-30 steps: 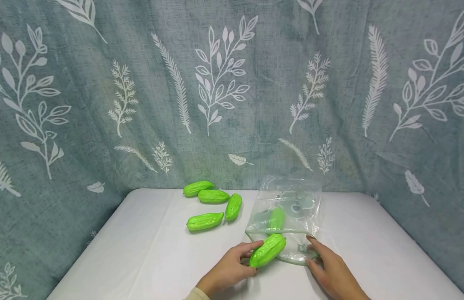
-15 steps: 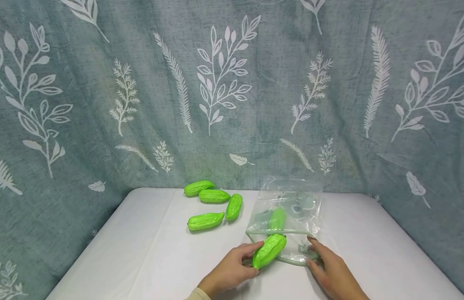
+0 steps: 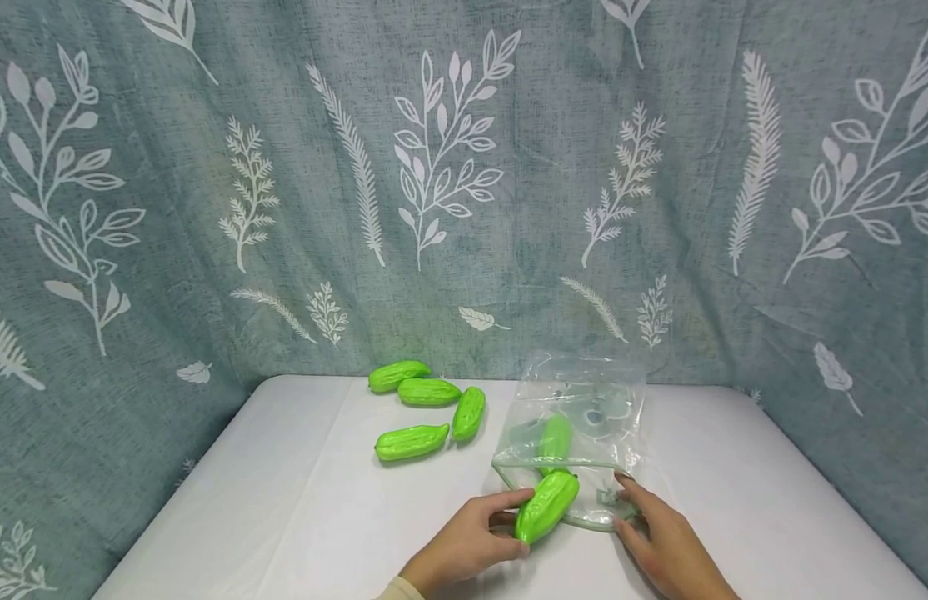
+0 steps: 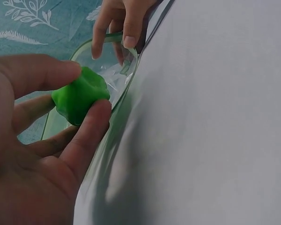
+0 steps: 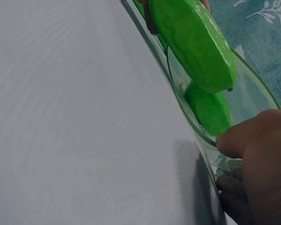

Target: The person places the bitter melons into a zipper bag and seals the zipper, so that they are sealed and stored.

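Note:
My left hand (image 3: pixel 473 535) grips a bright green, ridged bitter melon (image 3: pixel 548 505) between thumb and fingers, its far end at the mouth of a clear plastic bag (image 3: pixel 531 375). In the left wrist view the near end of this bitter melon (image 4: pixel 80 96) shows between the fingertips. A second bitter melon (image 3: pixel 556 437) lies inside the bag. My right hand (image 3: pixel 665 537) pinches the right side of the bag's green-edged mouth and holds it apart. The right wrist view shows the held bitter melon (image 5: pixel 196 47) over the opening, above the one inside (image 5: pixel 208 110).
Several more bitter melons lie left of the bag: two touching at the back (image 3: pixel 398 376) (image 3: pixel 429 392), one slanted (image 3: pixel 468 413), one nearer (image 3: pixel 411 442). The white table (image 3: pixel 306 517) ends at a blue-green leaf-patterned curtain (image 3: pixel 524 208).
My left hand has shifted slightly right with the bitter melon, which has turned a little more lengthwise toward the bag. The right hand and bag stay nearly in place.

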`<state>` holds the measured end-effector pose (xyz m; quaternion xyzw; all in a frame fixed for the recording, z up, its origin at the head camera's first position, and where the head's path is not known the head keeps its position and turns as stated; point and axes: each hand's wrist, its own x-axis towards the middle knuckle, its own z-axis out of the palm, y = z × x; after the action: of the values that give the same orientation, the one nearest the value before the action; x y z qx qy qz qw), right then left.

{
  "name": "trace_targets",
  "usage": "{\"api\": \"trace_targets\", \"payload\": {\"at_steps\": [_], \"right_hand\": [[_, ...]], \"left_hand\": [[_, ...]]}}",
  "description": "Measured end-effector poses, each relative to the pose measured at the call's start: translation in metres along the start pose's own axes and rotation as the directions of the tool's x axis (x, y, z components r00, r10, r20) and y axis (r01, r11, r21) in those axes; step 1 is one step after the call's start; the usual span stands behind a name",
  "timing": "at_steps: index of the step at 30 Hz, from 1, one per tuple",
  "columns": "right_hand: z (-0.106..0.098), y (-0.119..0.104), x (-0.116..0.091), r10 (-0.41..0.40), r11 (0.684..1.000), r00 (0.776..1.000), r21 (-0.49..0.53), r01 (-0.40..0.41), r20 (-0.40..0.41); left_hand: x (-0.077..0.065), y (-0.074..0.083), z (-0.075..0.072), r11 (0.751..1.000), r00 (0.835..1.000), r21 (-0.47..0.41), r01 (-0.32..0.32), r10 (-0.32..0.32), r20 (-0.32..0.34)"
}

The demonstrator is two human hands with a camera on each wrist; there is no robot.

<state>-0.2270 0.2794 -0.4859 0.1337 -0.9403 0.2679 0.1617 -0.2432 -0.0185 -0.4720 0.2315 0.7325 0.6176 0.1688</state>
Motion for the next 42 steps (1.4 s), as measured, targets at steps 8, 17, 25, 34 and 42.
{"api": "trace_targets", "payload": {"at_steps": [8, 17, 25, 34, 42], "right_hand": [[0.000, -0.002, 0.001, 0.018, 1.000, 1.000, 0.000, -0.018, 0.012], [0.000, -0.001, 0.000, -0.002, 1.000, 1.000, -0.004, 0.002, -0.005], [0.000, 0.000, 0.000, -0.011, 1.000, 1.000, -0.010, 0.011, -0.009], [0.000, -0.002, 0.002, 0.008, 1.000, 1.000, 0.004, -0.008, 0.008], [0.003, 0.000, 0.000, -0.003, 1.000, 1.000, -0.014, 0.003, -0.015]], "left_hand": [[0.000, 0.000, 0.004, 0.999, 1.000, 0.017, -0.029, 0.029, -0.006], [-0.001, 0.001, 0.011, 0.995, 0.995, 0.001, -0.099, 0.099, -0.008], [0.001, -0.001, 0.016, 0.989, 0.989, 0.044, -0.142, 0.143, -0.027], [0.001, -0.002, 0.022, 0.953, 0.962, 0.163, -0.254, 0.266, -0.059], [0.002, 0.001, 0.030, 0.926, 0.959, 0.286, -0.247, 0.276, -0.067]]}}
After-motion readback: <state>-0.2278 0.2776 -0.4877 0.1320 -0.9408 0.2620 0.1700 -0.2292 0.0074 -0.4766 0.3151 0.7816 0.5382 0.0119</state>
